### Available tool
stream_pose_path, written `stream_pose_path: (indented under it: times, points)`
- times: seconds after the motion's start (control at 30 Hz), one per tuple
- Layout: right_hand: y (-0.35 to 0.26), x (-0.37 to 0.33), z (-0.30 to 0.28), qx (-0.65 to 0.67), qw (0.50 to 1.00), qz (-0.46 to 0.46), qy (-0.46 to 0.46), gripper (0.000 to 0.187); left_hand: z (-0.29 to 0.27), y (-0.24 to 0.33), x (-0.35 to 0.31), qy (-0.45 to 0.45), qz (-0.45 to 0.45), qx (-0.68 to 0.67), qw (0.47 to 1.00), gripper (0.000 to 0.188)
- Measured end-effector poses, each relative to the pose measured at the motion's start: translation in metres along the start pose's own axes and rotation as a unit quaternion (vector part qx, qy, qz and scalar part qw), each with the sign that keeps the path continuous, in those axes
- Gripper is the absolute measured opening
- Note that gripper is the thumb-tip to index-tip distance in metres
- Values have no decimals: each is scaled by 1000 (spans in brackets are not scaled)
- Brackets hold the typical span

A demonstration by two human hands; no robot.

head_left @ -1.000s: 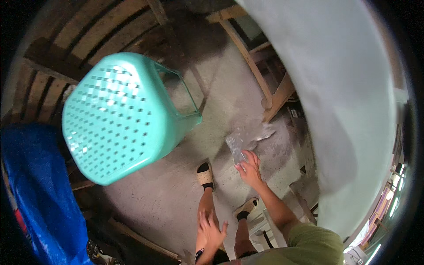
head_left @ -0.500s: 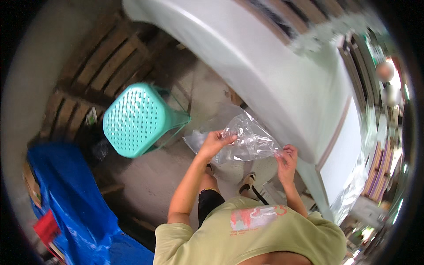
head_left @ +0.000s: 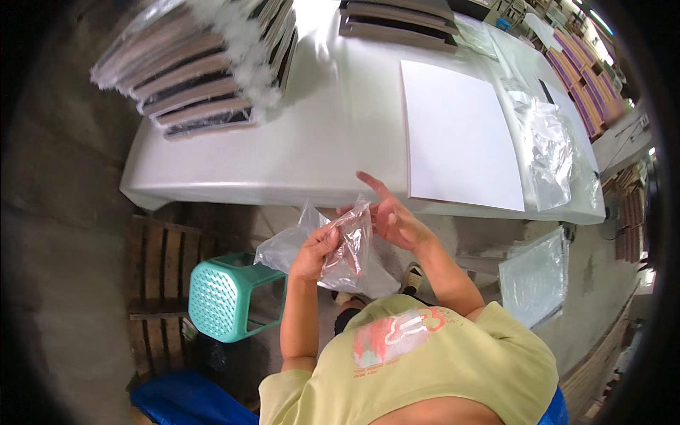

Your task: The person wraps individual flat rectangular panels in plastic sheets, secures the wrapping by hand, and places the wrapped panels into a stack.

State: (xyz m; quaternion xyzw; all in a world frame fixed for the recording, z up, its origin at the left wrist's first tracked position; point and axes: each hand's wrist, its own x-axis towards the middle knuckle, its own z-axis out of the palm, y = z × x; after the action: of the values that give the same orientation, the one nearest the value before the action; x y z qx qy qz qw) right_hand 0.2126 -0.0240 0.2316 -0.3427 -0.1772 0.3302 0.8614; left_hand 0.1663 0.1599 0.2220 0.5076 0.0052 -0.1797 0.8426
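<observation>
A crumpled clear plastic bag [head_left: 352, 249] hangs in front of me, just off the near edge of the covered table [head_left: 304, 156]. My left hand [head_left: 315, 253] is closed on it, thumb pressed on top. To its right, my right hand [head_left: 397, 223] has its fingers spread, the index finger pointing toward the table. Its inner fingers lie close behind the bag's edge; whether they touch the film is hard to see. Beyond that hand, a large white sheet or panel [head_left: 464, 142] lies flat on the table.
A plastic-wrapped stack of boards [head_left: 191, 74] occupies the table's left, with dark boards [head_left: 397, 25] at the back. More clear plastic [head_left: 549, 152] lies right of the white panel. A green stool [head_left: 216, 301] and wooden pallets [head_left: 159, 262] stand at left; wrapped sheets [head_left: 535, 280] are low at right.
My view has swung toward the table, bringing the stack and white panel into sight. My right hand has let go of the bag's corner and spread its fingers; my left still holds the bag.
</observation>
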Motion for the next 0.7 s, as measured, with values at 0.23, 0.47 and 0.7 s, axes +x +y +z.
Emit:
stream_pose_path:
  times: [0.23,0.47,0.7]
  points:
    - [-60,-77,-28,-112,961,-98,233,63,88,16,1,-1,48,265,963,46]
    - [-81,-132,-35,66,966,-141,208,52,157,-13,19,-79,54,334,938,41]
    - [-106,-178,-60,-231,892,-184,342,18,183,-56,42,-89,197,507,834,48]
